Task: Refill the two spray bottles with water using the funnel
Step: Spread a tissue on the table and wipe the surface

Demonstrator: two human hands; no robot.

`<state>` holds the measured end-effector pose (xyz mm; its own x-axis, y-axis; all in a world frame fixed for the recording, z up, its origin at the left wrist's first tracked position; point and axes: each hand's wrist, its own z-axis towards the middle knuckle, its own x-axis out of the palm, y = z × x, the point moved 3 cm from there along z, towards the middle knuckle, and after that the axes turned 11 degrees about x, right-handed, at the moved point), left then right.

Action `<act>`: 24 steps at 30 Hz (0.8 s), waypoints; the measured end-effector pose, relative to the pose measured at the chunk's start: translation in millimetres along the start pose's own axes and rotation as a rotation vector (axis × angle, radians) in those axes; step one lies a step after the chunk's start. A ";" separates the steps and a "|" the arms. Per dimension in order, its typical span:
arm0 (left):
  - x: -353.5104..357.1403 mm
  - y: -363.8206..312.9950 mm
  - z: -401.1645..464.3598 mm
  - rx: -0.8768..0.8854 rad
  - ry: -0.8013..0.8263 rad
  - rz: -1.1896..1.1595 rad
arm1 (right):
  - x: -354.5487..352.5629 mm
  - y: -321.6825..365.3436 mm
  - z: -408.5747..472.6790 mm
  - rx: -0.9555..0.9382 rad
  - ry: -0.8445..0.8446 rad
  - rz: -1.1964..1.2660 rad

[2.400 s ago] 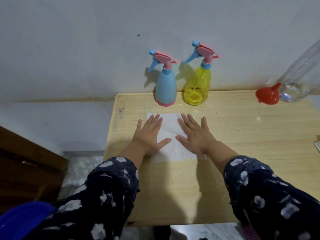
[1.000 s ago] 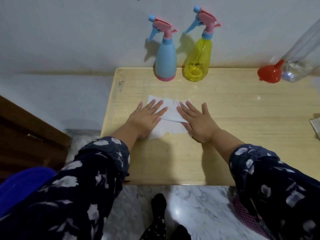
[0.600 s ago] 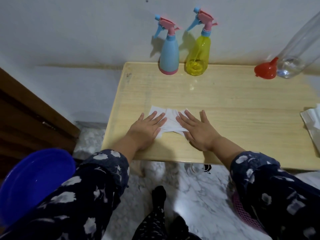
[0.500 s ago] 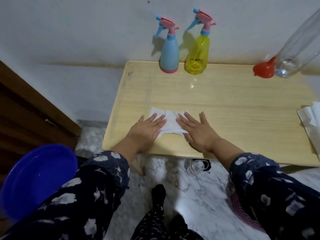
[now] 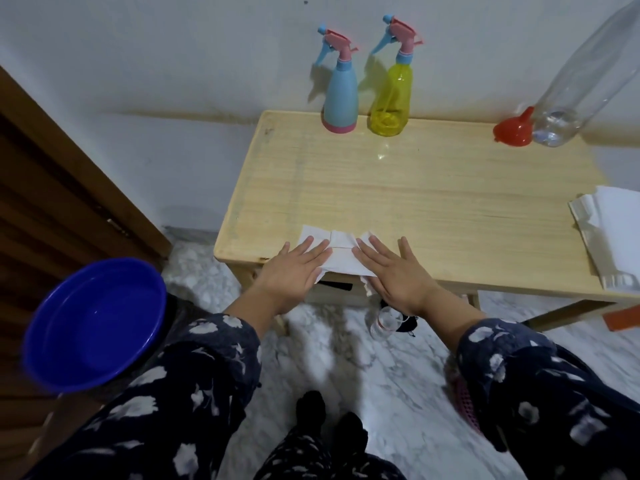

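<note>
While unlabelled, both flat hands' grip open: left hand (image 5: 294, 271), right hand (image 5: 398, 275) on tissue (image 5: 341, 261).

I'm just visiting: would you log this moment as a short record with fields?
left hand: flat, palm down on the white tissue
right hand: flat on the same tissue
tissue: at the wooden table's near edge, partly hanging over
blue spray bottle: upright by the wall, cap on
yellow spray bottle: upright beside it, cap on
red funnel: mouth down, beside the clear bottle
blue basin: off the table, lower left
</note>
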<state>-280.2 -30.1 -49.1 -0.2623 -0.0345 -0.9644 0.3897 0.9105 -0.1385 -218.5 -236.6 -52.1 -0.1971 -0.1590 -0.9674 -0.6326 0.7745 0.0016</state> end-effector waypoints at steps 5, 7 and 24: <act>-9.5 -12.7 -11.2 -0.004 -0.092 -0.132 | -9.8 9.6 -20.7 0.034 0.021 0.197; -19.9 -15.2 -8.8 -0.007 -0.105 -0.145 | -16.4 10.6 -25.4 0.069 0.003 0.231; -97.3 1.4 142.7 0.129 -0.240 -0.016 | -80.8 -118.8 46.9 0.159 -0.180 0.141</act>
<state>-128.2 -84.3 12.4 -0.0586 -0.1587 -0.9856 0.5008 0.8494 -0.1665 -92.3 -287.0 14.0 -0.1293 0.0577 -0.9899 -0.4800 0.8699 0.1134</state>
